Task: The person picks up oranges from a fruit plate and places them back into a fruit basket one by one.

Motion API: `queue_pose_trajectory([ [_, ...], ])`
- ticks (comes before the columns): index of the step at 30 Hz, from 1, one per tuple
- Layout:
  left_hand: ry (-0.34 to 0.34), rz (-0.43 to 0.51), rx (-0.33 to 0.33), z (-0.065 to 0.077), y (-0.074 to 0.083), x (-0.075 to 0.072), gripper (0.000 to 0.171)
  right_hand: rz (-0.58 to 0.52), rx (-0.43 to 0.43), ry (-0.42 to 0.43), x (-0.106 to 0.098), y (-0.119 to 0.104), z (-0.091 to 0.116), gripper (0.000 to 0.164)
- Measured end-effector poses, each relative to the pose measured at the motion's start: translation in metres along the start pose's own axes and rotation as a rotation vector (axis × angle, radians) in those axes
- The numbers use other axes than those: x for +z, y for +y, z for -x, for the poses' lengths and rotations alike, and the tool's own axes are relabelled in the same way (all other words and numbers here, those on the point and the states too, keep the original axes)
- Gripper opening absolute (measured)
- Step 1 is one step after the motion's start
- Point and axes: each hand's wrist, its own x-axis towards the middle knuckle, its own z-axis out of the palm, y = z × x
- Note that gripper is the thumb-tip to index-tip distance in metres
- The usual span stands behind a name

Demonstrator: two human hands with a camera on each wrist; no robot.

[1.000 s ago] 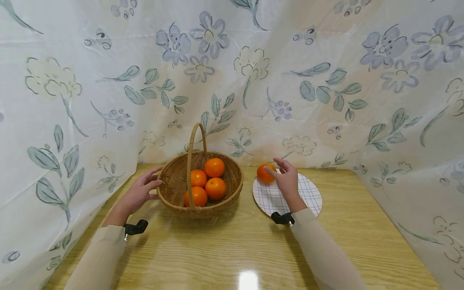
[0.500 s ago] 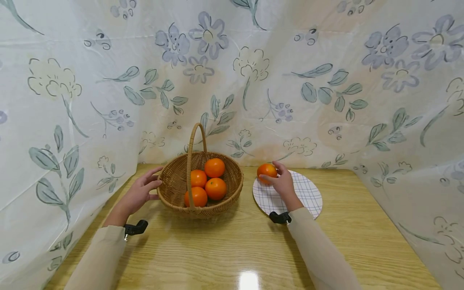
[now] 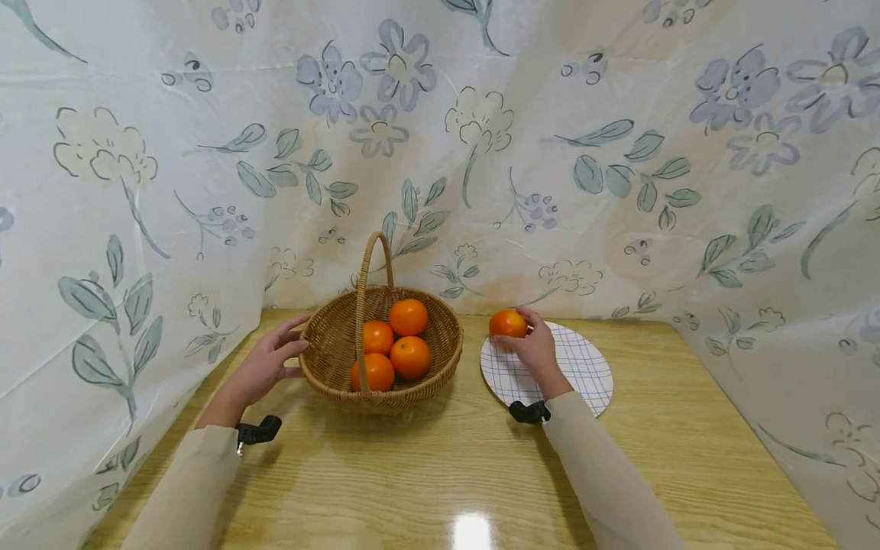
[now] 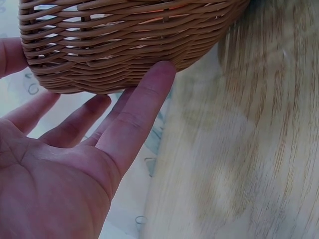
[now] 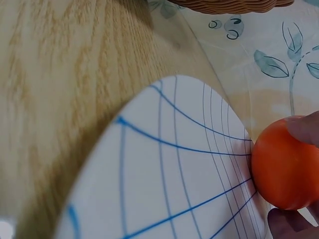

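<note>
A brown wicker basket (image 3: 415,393) with a tall arched handle holds several oranges (image 3: 410,357). At its left side my left hand (image 3: 260,370) touches the woven wall with spread, fairly straight fingers. In the left wrist view, the fingertips of that left hand (image 4: 65,169) rest against the lower wicker. To the right, my right hand (image 3: 539,353) grips a single orange (image 3: 504,324) between thumb and fingers. This orange (image 5: 281,164) is at the far left edge of a round white plate (image 3: 584,370) with blue grid lines. Whether it touches the plate, I cannot tell.
Everything stands on a light wood-grain table (image 3: 412,473). A floral cloth (image 3: 426,153) hangs close behind the basket and plate and along both sides. Table surface lies between the basket and the plate. A black wrist camera (image 3: 529,412) sits by the right cuff.
My right hand has moved slightly left and closed its thumb and fingers round the orange on the plate's edge. The left hand and the basket look unmoved.
</note>
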Motion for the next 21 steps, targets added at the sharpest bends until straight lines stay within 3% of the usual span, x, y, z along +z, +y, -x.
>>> queue_pose_trajectory([
  [11,-0.012,0.026,-0.002,0.002,0.000,-0.002,0.065,-0.026,-0.006,0.018,-0.001,0.000,0.003,0.081],
  [21,-0.015,0.031,-0.007,0.001,0.001,-0.003,0.065,-0.050,-0.054,-0.028,-0.011,-0.013,0.010,0.077],
])
